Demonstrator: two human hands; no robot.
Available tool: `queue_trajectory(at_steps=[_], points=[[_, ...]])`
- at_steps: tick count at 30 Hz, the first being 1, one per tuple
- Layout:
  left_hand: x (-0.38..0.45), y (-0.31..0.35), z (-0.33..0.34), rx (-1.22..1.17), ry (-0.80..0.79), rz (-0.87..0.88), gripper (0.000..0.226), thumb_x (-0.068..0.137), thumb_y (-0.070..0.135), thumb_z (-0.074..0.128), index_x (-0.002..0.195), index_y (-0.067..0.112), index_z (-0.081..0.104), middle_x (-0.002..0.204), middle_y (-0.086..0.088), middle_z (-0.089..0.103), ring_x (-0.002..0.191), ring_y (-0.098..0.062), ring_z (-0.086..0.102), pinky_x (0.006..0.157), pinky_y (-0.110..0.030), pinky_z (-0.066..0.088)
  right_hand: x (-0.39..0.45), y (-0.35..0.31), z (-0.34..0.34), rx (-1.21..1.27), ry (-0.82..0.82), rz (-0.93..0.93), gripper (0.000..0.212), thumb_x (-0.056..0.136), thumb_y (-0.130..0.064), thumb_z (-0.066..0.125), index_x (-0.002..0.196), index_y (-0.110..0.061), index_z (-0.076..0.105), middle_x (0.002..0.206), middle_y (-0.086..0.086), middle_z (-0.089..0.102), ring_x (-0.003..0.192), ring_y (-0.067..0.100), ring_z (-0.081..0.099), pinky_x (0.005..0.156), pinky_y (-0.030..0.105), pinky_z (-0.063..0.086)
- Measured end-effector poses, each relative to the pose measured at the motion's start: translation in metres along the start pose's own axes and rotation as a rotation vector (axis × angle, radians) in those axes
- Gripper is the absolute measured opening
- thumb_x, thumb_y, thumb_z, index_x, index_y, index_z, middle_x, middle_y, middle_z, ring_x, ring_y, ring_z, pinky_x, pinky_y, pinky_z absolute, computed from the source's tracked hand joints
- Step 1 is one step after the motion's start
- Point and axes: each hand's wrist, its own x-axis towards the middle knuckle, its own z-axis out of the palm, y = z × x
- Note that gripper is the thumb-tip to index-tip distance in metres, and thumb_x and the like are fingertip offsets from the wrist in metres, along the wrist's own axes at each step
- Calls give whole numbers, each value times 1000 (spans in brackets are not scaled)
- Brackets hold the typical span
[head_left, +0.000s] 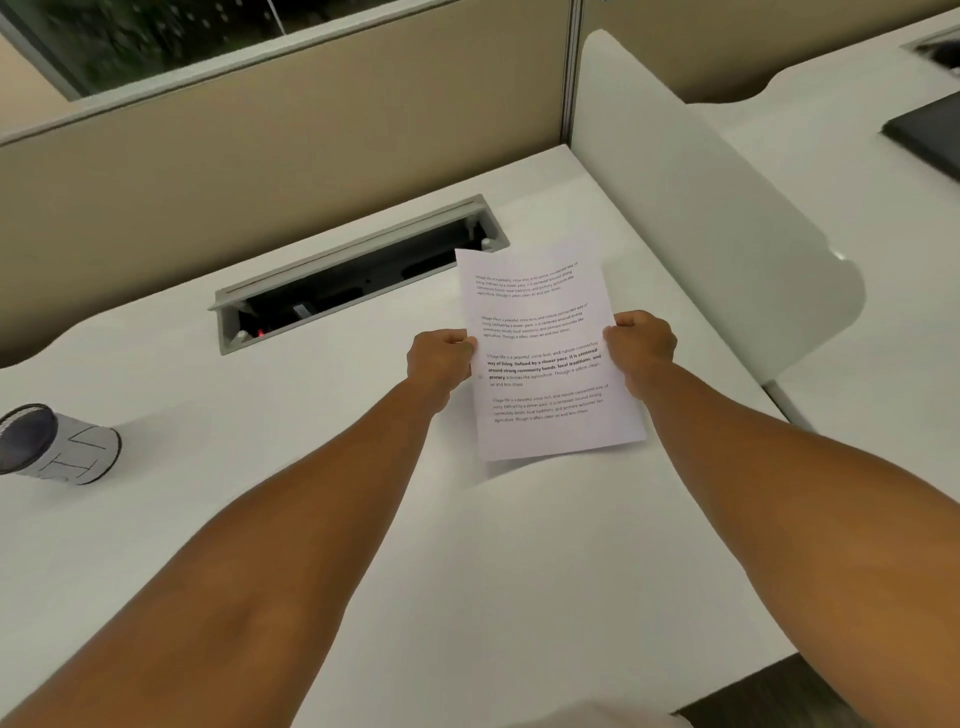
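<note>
Desk (519, 571): white, spans the whole view under both grips. Beige partition (260, 171) closes it off well beyond the grips. White divider panel (701, 208) stands upright just right of the right grip, walling off a neighbouring desk. Cable tray (358, 275): lid raised, dark inside, sunk in the desk beyond and left of the left grip. Grey cylindrical holder (57, 444) lies on its side, far left of the left grip, well apart. Nothing lies between the grips and the sheet.

Both forearms extended forward, bare, converging. Left grip (441, 361): fingers curled, pinching the sheet's left edge about mid-height. Right grip (641, 345): fingers curled, pinching the right edge, slightly farther out than the left.

Printed sheet (545, 364): held between the two grips, lifted off the desk; shadow visible below its near edge. Long axis runs away from the person, leaning slightly left at the far end. Far-left corner overlaps the tray's right end in view. Four text blocks, upright to the reader.
</note>
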Motion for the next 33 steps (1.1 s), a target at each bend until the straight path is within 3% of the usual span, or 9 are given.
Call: queue_trajectory(at_steps=[9, 13, 15, 22, 28, 33], points=[[23, 23, 46, -18, -27, -19, 8, 91, 14, 67, 86, 15, 73, 94, 2, 76, 81, -16, 75, 80, -32, 62, 47, -15, -17, -92, 69, -30, 42, 79, -5, 45, 110, -17, 71, 108, 0, 69, 87, 22, 65, 67, 24, 48], [29, 29, 62, -72, -26, -33, 12, 89, 10, 70, 81, 19, 68, 86, 6, 72, 73, -10, 72, 68, -21, 60, 68, -25, -23, -79, 140, -23, 42, 78, -5, 47, 108, -24, 68, 105, -1, 64, 71, 16, 57, 64, 23, 45], [33, 31, 69, -76, -24, -31, 13, 88, 9, 69, 80, 19, 67, 86, 5, 72, 74, -10, 71, 69, -21, 59, 76, -29, -25, -94, 160, -22, 41, 77, -5, 46, 105, -25, 68, 101, -1, 63, 69, 17, 57, 61, 23, 44], [48, 30, 87, -46, -15, -51, 6, 87, 10, 70, 84, 15, 73, 92, 0, 76, 79, -16, 75, 79, -29, 61, 100, -33, -27, -200, 166, -56, 39, 79, -3, 46, 104, -23, 69, 108, 2, 66, 79, 23, 63, 72, 36, 59], [57, 29, 95, -86, 24, -72, 16, 85, 9, 72, 74, 20, 68, 83, 3, 74, 71, -14, 74, 63, -23, 60, 110, -32, -25, -255, 151, -68, 41, 82, -1, 47, 114, -20, 66, 115, 5, 66, 93, 28, 67, 79, 41, 59], [67, 22, 102, -99, 38, -100, 5, 83, 10, 73, 85, 14, 71, 91, -3, 76, 79, -20, 76, 78, -35, 63, 114, -29, -21, -310, 124, -86, 47, 84, -2, 51, 127, -16, 61, 127, 7, 62, 106, 29, 64, 89, 41, 56]])
